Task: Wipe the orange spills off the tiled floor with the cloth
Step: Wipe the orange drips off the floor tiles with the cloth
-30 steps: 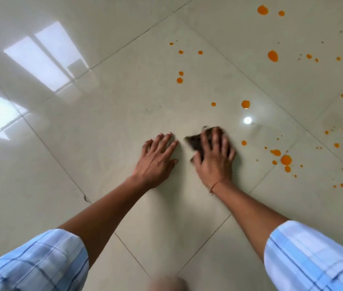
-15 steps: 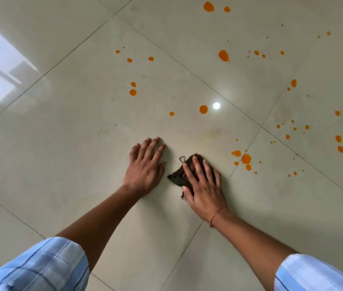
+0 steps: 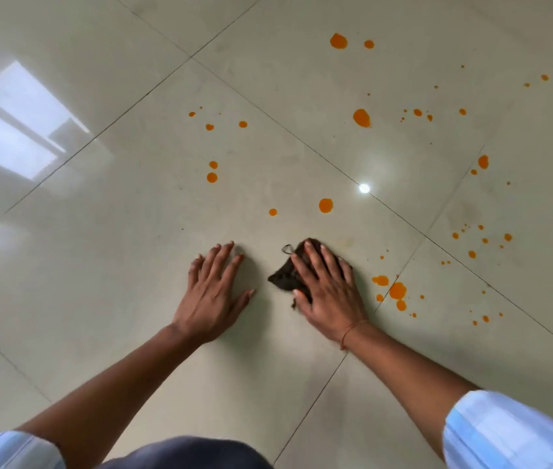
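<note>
My right hand (image 3: 331,289) presses flat, with straight fingers, on a small dark brown cloth (image 3: 283,274) on the cream tiled floor (image 3: 132,214). Most of the cloth is hidden under the hand. My left hand (image 3: 212,292) rests flat on the floor, a little to the cloth's left, holding nothing. A cluster of orange spills (image 3: 397,290) lies just right of my right hand. More orange drops sit ahead of the hands, one large drop (image 3: 325,205) beyond the cloth and another large drop (image 3: 361,117) farther off. Several small drops are scattered to the right.
Grout lines (image 3: 400,214) cross the glossy tiles diagonally. A window's reflection (image 3: 14,130) glares at the left, and a small bright light spot (image 3: 364,188) shines beyond the cloth. My knee (image 3: 183,451) shows at the bottom edge.
My right hand drew the cloth back toward me and then stayed beside the left hand. The left hand kept its place on the floor. The view shifted.
</note>
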`<state>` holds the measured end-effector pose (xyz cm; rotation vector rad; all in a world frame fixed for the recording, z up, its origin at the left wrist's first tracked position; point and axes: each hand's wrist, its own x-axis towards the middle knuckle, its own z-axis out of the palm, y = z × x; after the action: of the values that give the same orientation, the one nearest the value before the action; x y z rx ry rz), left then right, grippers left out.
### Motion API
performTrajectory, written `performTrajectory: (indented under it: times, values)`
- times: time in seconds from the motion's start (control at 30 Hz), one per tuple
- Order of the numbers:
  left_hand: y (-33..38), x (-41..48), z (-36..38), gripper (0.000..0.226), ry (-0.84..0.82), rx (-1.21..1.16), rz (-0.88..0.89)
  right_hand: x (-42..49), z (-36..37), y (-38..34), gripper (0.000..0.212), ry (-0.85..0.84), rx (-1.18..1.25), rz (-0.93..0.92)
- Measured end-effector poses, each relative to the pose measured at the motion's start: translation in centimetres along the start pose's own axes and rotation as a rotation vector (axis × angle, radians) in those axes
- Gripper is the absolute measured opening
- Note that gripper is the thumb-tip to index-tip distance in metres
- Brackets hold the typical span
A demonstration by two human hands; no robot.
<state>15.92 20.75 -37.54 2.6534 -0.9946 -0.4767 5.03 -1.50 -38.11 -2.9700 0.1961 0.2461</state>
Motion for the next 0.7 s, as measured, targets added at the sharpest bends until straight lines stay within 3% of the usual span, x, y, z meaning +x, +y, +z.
performTrajectory:
  times: [0.07,0.17,0.27,0.4,0.47,0.57,0.7]
  values:
    - [-1.1,0.6,-1.4,0.082,0.009,0.04,-0.147,3.1,-0.5,1.5,0.068,0.04,0.001,0.087]
    - [-4.3,2.1,-2.8,0.093,-0.028,0.058,-0.286,11.6,-1.2,-2.2,0.065,0.119,0.069,0.288]
    - [-5.9,2.7,-2.3,0.097,-0.129,0.115,-0.26,12.7,-0.1,-6.7,0.067,0.13,0.066,0.11]
    - [-6.3,2.7,-3.4,0.098,-0.22,0.049,-0.225,6.1,0.0,-3.7,0.068,0.032,0.019,-0.184]
    - [-6.5,2.8,-4.5,0.099,-0.281,0.06,-0.191,8.4,-0.4,-2.3,0.068,0.057,-0.004,-0.1]
    - [-6.9,3.2,-5.7,0.105,-0.376,0.07,-0.161,14.7,-0.9,-5.8,0.068,0.129,0.044,0.143]
    - [-7.0,3.5,-6.8,0.123,-0.475,0.099,-0.155,12.1,0.1,-8.6,0.07,0.076,0.027,-0.107]
